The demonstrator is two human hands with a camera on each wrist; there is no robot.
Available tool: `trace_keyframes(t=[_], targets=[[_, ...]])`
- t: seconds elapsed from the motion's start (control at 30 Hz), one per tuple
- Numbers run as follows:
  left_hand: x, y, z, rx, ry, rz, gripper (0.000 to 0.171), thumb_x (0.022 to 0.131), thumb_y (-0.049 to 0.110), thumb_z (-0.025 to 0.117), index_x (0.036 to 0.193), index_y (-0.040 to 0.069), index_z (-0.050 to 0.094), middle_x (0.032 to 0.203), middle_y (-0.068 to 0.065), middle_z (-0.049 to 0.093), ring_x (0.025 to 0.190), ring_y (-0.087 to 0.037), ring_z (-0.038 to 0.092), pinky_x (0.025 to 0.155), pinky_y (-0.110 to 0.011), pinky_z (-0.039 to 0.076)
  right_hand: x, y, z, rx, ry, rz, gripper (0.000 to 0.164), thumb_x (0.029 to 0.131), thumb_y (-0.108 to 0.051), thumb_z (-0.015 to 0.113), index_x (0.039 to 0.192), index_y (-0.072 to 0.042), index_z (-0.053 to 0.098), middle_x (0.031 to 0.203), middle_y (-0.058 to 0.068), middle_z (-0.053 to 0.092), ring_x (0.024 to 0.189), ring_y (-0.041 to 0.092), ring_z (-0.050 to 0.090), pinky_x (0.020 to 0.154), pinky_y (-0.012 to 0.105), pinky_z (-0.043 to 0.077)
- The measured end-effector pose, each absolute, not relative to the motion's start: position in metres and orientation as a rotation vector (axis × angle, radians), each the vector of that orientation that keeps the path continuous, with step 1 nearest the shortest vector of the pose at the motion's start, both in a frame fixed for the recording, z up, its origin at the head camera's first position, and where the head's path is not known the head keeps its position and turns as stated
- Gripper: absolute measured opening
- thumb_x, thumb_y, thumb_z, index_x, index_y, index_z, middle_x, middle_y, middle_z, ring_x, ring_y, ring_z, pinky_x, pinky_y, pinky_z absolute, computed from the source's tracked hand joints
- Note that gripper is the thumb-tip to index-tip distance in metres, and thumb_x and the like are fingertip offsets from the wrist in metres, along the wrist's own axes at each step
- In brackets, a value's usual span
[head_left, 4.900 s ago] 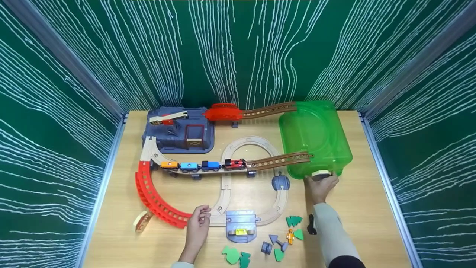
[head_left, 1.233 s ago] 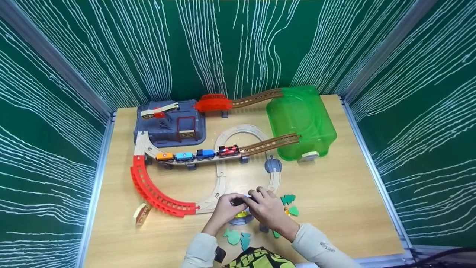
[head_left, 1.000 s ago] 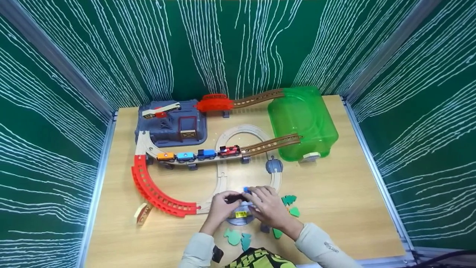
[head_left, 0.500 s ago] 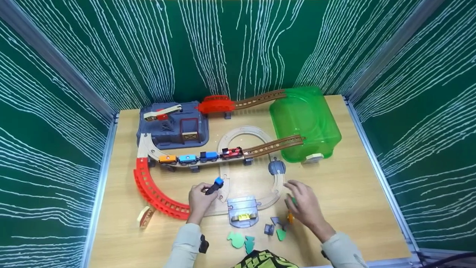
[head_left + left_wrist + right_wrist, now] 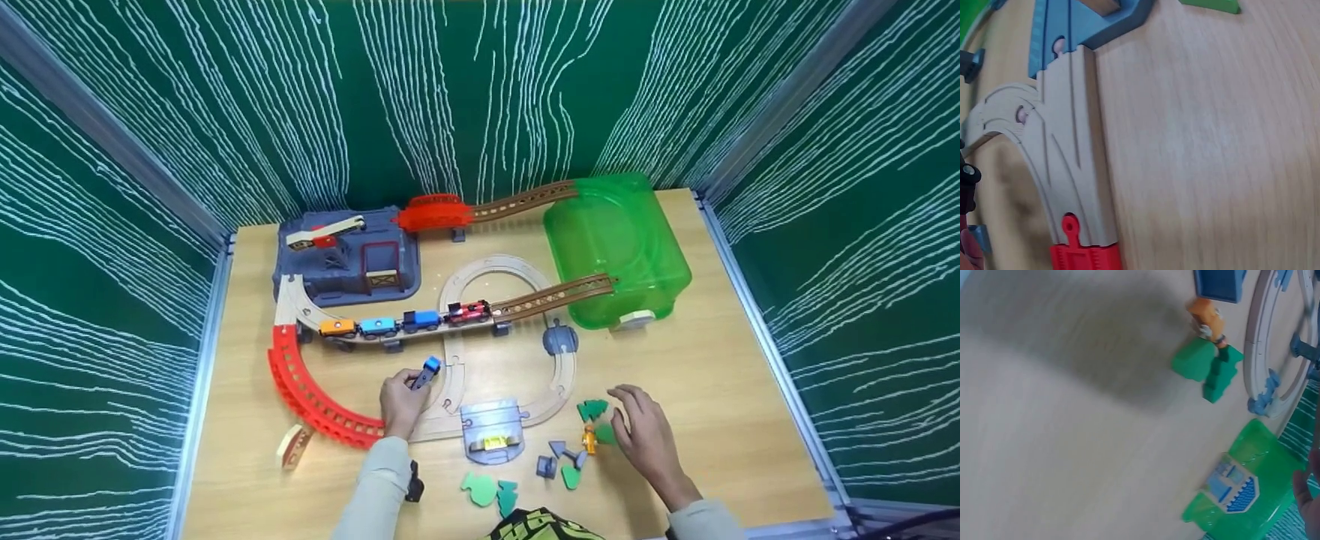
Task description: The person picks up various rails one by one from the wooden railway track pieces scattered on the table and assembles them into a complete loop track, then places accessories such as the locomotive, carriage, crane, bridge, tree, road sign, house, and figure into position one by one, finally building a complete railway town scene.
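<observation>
My left hand [image 5: 403, 401] pinches a small dark and blue toy train car [image 5: 427, 372], tilted, over the table just left of the wooden track. In the left wrist view only a dark edge of the car with a round wheel [image 5: 969, 169] shows at the left border. My right hand [image 5: 646, 435] holds nothing; its fingers spread loosely above the table, to the right of an orange toy figure [image 5: 589, 439] and a dark green toy tree [image 5: 592, 409]. The wooden switch track [image 5: 1067, 146] joins the red track below it and the grey crossing piece above.
A train with a red engine [image 5: 469, 311] stands on the raised track behind my left hand. The green bin [image 5: 619, 247] stands back right, the grey crane base [image 5: 345, 255] back left. A curved red track [image 5: 315, 397] lies left; loose green pieces [image 5: 480, 489] lie in front.
My hands, together over the crossing piece a second ago, have moved apart. The left carries the train car leftward; the right has gone right and now hangs beside the figure and tree.
</observation>
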State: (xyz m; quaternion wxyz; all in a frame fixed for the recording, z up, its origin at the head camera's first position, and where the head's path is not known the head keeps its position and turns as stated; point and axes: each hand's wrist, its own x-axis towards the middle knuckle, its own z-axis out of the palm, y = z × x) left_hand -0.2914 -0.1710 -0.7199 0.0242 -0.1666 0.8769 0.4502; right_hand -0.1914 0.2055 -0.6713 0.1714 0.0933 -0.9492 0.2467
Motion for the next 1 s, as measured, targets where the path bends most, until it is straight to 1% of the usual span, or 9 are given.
trace_keyframes(t=[0.17,0.3,0.57,0.63,0.77,0.83,1.0], targets=[[-0.293,-0.172,-0.725,-0.575,2.728,1.357,0.015,0.065,0.014,0.072,0.08,0.016,0.069,0.069,0.002,0.065,0.064,-0.015,0.058,0.064,-0.032,0.045,-0.184,0.209,-0.675,0.226,-2.704,0.701,0.028,0.077,-0.005,0.055,0.105,-0.006,0.058,0.104,0.008,0.055,0.09,0.023,0.053,0.073,0.041,0.043],[-0.292,-0.174,-0.729,-0.591,2.729,1.367,0.015,0.066,0.014,0.072,0.081,0.014,0.069,0.071,-0.001,0.066,0.067,-0.017,0.06,0.065,-0.033,0.046,-0.181,0.21,-0.678,0.194,-2.729,0.72,0.029,0.076,-0.002,0.056,0.105,-0.007,0.058,0.105,0.006,0.054,0.091,0.021,0.052,0.075,0.041,0.043],[-0.282,-0.179,-0.745,-0.642,2.752,1.316,0.014,0.066,0.013,0.073,0.079,0.014,0.069,0.072,-0.002,0.066,0.068,-0.02,0.06,0.064,-0.035,0.045,-0.173,0.21,-0.682,0.18,-2.744,0.747,0.03,0.075,-0.001,0.057,0.104,-0.008,0.058,0.104,0.005,0.054,0.09,0.021,0.053,0.072,0.041,0.043],[-0.281,-0.179,-0.746,-0.636,2.761,1.323,0.015,0.066,0.013,0.073,0.081,0.013,0.069,0.074,-0.003,0.066,0.071,-0.021,0.059,0.066,-0.035,0.044,-0.171,0.212,-0.683,0.153,-2.751,0.753,0.031,0.075,0.0,0.057,0.104,-0.009,0.058,0.104,0.004,0.054,0.091,0.021,0.052,0.073,0.041,0.043],[-0.281,-0.178,-0.747,-0.604,2.79,1.321,0.017,0.067,0.012,0.072,0.084,0.012,0.068,0.077,-0.003,0.065,0.076,-0.024,0.053,0.069,-0.035,0.041,-0.169,0.214,-0.685,0.127,-2.754,0.763,0.029,0.076,-0.001,0.055,0.105,-0.008,0.057,0.105,0.005,0.053,0.092,0.022,0.052,0.074,0.042,0.043],[-0.281,-0.177,-0.746,-0.585,2.805,1.316,0.019,0.067,0.01,0.072,0.086,0.01,0.067,0.08,-0.004,0.065,0.078,-0.024,0.051,0.07,-0.036,0.04,-0.169,0.214,-0.687,0.123,-2.752,0.758,0.029,0.076,-0.001,0.056,0.104,-0.008,0.058,0.104,0.005,0.054,0.091,0.022,0.052,0.073,0.042,0.043],[-0.277,-0.178,-0.745,-0.53,2.809,1.294,0.032,0.065,0.014,0.073,0.095,0.006,0.062,0.09,-0.008,0.062,0.085,-0.027,0.048,0.076,-0.037,0.038,-0.17,0.214,-0.695,0.054,-2.776,0.766,0.026,0.075,-0.002,0.061,0.1,-0.006,0.059,0.099,0.006,0.055,0.089,0.023,0.053,0.071,0.041,0.044]])
